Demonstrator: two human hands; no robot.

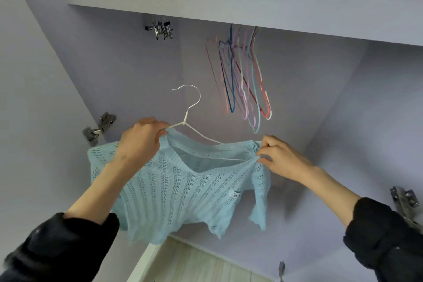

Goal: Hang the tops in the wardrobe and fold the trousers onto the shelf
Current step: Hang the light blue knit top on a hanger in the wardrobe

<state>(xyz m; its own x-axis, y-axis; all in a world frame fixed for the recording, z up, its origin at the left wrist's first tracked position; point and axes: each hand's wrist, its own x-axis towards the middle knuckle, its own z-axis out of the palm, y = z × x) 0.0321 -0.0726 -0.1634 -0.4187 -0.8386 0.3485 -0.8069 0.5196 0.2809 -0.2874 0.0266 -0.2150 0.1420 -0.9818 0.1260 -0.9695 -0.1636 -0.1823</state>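
A: It's the inside of a pale lilac wardrobe [343, 98], seen from below, doors open, with a strip of light wooden floor [194, 263] at the near edge.

B: Closest to us?

A: Two arms in black sleeves [68, 247]. Between them hangs a light blue knit top [183, 190], half threaded onto a white wire hanger [194, 107]. The left hand [142, 139] pinches the left side of the neckline where the hanger's arm goes in; the right hand [281, 158] pinches the right shoulder, stretching the collar over the hanger's end.

B: And farther in?

A: Empty coloured hangers [242, 75] hang up on the right, metal clips [162, 30] on the left.

B: Progress?

A: Early, I'd judge: this top isn't hung yet, no other garment hangs there, and no trousers or shelf are in view.
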